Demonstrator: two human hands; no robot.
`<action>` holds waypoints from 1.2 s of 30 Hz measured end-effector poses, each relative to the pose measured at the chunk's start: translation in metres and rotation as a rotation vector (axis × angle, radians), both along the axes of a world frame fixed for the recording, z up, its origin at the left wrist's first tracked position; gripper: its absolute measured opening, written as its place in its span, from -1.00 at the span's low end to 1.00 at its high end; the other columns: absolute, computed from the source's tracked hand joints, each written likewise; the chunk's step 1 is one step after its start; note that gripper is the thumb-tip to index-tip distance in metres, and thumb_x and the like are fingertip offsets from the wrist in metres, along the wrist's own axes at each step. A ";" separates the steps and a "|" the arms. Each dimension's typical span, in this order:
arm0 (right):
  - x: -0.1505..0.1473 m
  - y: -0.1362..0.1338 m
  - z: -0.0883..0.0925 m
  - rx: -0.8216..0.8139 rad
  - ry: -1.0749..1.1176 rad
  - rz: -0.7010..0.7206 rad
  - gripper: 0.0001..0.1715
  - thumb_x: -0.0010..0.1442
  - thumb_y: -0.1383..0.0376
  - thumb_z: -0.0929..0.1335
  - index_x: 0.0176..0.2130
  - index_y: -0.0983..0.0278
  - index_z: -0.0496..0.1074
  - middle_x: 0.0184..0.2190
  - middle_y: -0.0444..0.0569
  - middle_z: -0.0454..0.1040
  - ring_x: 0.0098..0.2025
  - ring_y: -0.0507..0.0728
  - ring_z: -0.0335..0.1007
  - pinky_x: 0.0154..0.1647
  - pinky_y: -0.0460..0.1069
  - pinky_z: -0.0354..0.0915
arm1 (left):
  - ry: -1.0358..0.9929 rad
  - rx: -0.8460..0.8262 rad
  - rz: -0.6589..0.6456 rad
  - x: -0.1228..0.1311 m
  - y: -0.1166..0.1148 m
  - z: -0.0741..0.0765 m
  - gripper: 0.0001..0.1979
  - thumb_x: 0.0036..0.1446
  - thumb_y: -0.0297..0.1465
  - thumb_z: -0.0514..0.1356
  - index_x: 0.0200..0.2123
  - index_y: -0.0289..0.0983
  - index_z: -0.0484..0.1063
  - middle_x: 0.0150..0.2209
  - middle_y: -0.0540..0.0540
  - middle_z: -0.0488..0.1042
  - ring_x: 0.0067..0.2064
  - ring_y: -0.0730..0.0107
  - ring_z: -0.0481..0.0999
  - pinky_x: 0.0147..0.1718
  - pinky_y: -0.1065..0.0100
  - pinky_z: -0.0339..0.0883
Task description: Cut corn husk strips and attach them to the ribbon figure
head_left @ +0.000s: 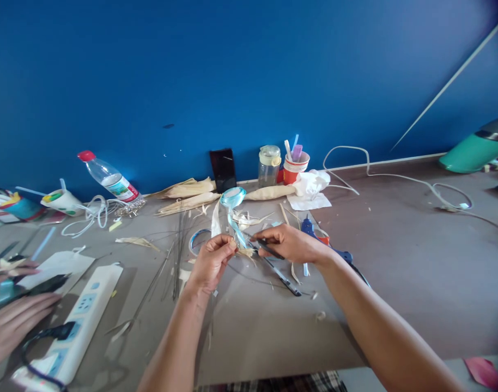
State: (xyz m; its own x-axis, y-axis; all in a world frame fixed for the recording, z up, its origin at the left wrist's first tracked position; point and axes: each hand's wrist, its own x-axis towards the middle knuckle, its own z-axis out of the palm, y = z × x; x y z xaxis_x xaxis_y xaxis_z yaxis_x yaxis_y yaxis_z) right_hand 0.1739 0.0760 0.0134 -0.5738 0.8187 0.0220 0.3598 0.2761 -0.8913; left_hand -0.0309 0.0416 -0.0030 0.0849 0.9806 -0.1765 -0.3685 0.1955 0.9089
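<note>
My left hand [214, 260] is closed in a pinch at the middle of the table. Between its thumb and fingers is a small pale piece of dried corn husk. My right hand [292, 243] is wrapped round a slim black tool [271, 250] beside it; its kind cannot be made out. Some loose husk [247, 252] lies between the hands. Just beyond them are a roll of shiny light-blue ribbon [233, 197] with a trailing end and a roll of tape [199, 241]. A thin dark tool [287, 280] lies below my right hand.
A blue glue gun [310, 227] lies right of my hands, its cord running under my forearm. Thin wires [177, 256] and corn husks [189, 190] are at left. A power strip [85, 310] stands near another person's hand [22, 321]. A jar [269, 166] and paper cups [295, 169] line the wall.
</note>
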 end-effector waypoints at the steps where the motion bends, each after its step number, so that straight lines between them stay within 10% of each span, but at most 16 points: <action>1: 0.001 0.002 -0.002 0.031 -0.032 -0.107 -0.66 0.13 0.18 0.32 -0.13 0.26 0.50 -0.50 -0.14 0.47 -0.48 0.04 0.33 -0.48 -0.11 0.20 | 0.002 -0.009 0.005 0.000 0.000 0.000 -0.77 -0.24 -0.35 0.41 -0.59 -0.32 0.44 -0.67 0.12 0.25 -0.62 0.66 0.11 -0.39 0.44 0.22; 8: 0.009 0.013 -0.013 0.338 -0.601 -0.648 -0.25 0.10 0.20 0.32 0.23 0.30 0.11 -0.04 0.19 0.37 -0.16 0.26 0.39 -0.26 0.00 0.22 | -0.005 0.005 -0.010 0.002 0.003 -0.004 -0.80 -0.21 -0.37 0.39 -0.58 -0.32 0.43 -0.66 0.13 0.24 -0.61 0.67 0.09 -0.35 0.45 0.22; 24: 0.031 0.036 -0.034 0.367 -0.779 -0.761 -0.33 0.08 0.30 0.28 0.18 0.32 0.11 0.09 0.27 0.21 0.07 0.35 0.19 -0.04 0.15 0.10 | 0.042 0.018 -0.025 0.007 0.003 -0.012 -0.83 -0.14 -0.38 0.36 -0.53 -0.31 0.44 -0.59 0.11 0.29 -0.59 0.67 0.10 -0.33 0.43 0.23; 36: 0.036 0.047 -0.040 0.322 -0.787 -0.842 -0.59 0.16 0.34 0.22 -0.01 0.24 0.41 -0.22 0.11 0.55 -0.14 0.22 0.44 -0.11 0.05 0.16 | 0.045 0.046 -0.051 0.005 0.003 -0.018 -0.89 -0.08 -0.39 0.33 -0.49 -0.30 0.47 -0.57 0.09 0.31 -0.58 0.65 0.11 -0.31 0.42 0.23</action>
